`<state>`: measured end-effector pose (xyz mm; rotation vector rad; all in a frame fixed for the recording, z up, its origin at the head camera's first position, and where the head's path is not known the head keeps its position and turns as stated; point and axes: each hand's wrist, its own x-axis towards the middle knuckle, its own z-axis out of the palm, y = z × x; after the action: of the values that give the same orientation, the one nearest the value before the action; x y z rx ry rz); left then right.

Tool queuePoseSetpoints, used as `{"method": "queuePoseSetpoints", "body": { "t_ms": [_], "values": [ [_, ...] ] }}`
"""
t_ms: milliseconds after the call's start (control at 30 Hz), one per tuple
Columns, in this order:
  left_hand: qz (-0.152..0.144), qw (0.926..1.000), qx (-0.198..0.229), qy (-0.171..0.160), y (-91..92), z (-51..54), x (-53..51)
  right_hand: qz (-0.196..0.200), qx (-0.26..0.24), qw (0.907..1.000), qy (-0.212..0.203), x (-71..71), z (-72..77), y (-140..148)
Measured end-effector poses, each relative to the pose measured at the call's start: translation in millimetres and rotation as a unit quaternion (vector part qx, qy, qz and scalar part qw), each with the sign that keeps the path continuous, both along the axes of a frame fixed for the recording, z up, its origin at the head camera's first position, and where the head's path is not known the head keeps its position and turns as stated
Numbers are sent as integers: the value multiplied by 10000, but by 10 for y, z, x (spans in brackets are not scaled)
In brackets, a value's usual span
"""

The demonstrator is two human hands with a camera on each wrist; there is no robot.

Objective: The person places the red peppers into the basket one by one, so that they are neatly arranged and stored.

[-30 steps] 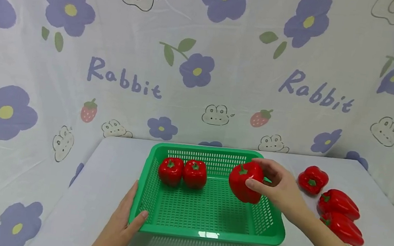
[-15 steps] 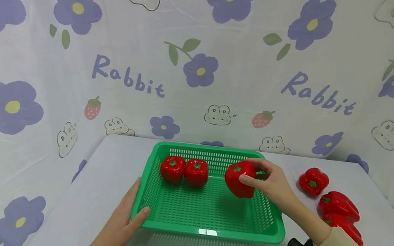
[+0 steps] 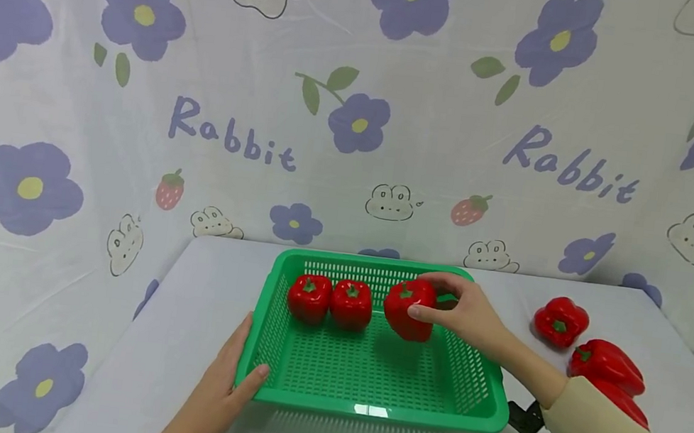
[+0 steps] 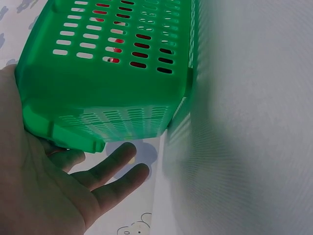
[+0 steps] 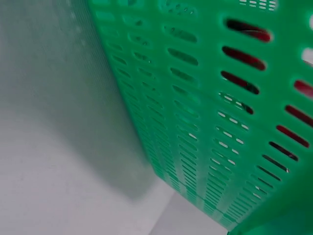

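Note:
My right hand (image 3: 459,314) grips a red bell pepper (image 3: 408,309) between thumb and fingers, over the right part of a green plastic basket (image 3: 376,410). The pepper's green stem faces up and leftward. Two more bell peppers, a left one (image 3: 309,299) and a right one (image 3: 351,305), stand side by side at the back left inside the basket. My left hand (image 3: 214,391) holds the basket's front left corner, thumb over the rim. In the left wrist view, several fingers (image 4: 120,188) extend loosely below the rim. The right wrist view shows the basket's slotted wall (image 5: 195,107), no hand.
Right of the basket, on the white table (image 3: 182,312), lie a bell pepper (image 3: 560,322) and two more close together, an upper one (image 3: 609,366) and a lower one (image 3: 624,403) partly behind the sleeve. A black object (image 3: 525,417) shows under the right forearm. Patterned cloth (image 3: 337,194) hangs behind.
My right hand has moved left with the bell pepper, bringing it closer to the two in the basket. The left hand stays at the basket's corner. The head view has shifted slightly.

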<state>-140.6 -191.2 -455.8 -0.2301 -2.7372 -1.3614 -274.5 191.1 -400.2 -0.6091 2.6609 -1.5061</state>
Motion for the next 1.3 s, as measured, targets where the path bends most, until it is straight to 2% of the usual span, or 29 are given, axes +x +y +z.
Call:
{"method": "queuePoseSetpoints", "body": {
  "t_ms": [300,633,1067,1167,1300],
  "values": [
    [-6,10000,12,-45,14,-7,6,278,320,9991,48,-153,-88,-102],
    [-63,10000,3,22,23,-4,12,346,645,9971,-229,-214,-110,-132],
    [-32,9999,31,130,-11,-17,23,692,685,9926,-729,-285,-143,-206],
    [-42,9998,53,170,-17,-26,17,654,624,9925,-817,-292,-150,-207],
    [-52,9997,32,220,-22,-35,10,408,675,9926,-920,-294,-144,-216]
  ]
}}
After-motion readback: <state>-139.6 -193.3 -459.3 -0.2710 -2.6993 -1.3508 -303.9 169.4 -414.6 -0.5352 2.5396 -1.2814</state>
